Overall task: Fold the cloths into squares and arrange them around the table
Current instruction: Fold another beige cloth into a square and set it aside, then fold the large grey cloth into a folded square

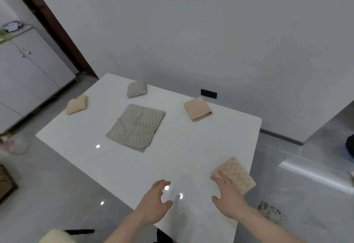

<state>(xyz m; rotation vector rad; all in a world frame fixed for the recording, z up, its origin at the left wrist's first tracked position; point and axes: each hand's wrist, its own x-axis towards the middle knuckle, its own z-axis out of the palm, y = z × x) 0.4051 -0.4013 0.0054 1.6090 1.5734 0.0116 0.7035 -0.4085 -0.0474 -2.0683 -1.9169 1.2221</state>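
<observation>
Resting on white table [134,175], plain unlabelled cloths, grey cloth [136,127] central

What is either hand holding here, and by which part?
Nothing is held. The left hand hovers open above the table; the right hand lies flat, fingers on the folded beige cloth's near edge.

- One head-worn, wide-angle view looks forward and down from the near edge of a white table [191,147].
- Both forearms enter from the frame's bottom; a wall fills the top.
</observation>
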